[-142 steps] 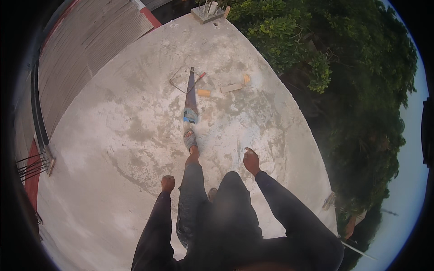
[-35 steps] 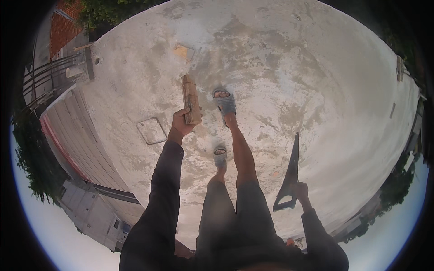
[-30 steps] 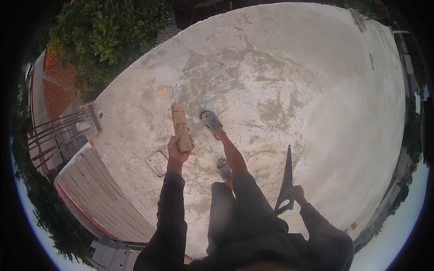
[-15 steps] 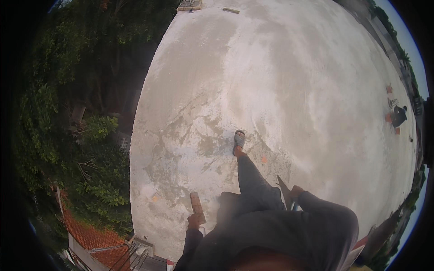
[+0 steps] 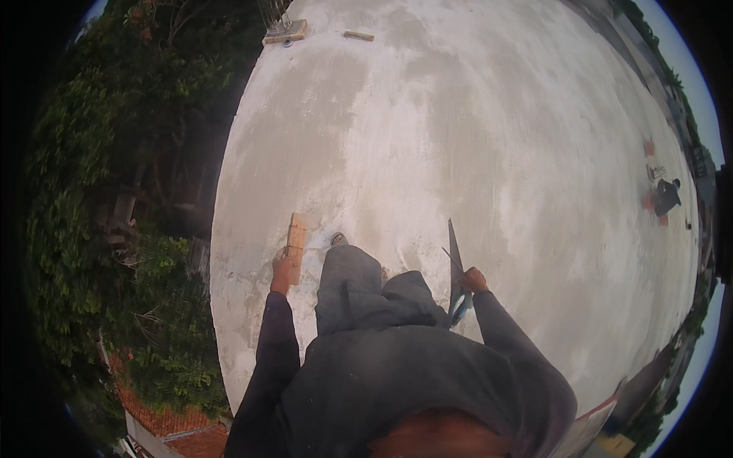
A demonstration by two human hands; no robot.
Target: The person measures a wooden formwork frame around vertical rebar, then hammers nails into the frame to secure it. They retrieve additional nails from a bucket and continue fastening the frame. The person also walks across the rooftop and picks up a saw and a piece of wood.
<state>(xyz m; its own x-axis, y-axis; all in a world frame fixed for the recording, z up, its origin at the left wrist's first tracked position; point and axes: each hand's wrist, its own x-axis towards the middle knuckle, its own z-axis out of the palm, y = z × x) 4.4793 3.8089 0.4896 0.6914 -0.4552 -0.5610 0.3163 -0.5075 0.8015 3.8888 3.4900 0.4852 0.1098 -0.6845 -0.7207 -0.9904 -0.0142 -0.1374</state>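
Note:
My left hand (image 5: 282, 273) is closed round the edge of a short, flat piece of wooden board (image 5: 296, 238), which stands out ahead of it above the concrete. In my right hand (image 5: 473, 280) is a handsaw (image 5: 455, 256) with a long tapering dark blade, its narrow tip pointing away from me. A thin stick-like piece (image 5: 451, 257) crosses the blade; whether the same hand grips it I cannot tell. Something blue (image 5: 461, 307) shows beside the blade, below the fingers. My shoe (image 5: 339, 240) rests on the concrete between the hands.
A wide pale concrete slab (image 5: 397, 137) ends at the left, where trees (image 5: 114, 191) and a tiled roof (image 5: 175, 416) lie beyond its edge. Upright rods on a wooden base (image 5: 285, 32) and a loose wood piece (image 5: 358, 35) are far ahead. Another person (image 5: 668, 197) is low down at far right.
Both hands have risen forward in the view, still holding the board and the saw. The forward foot now shows nearer my body, and the far wood piece has come closer.

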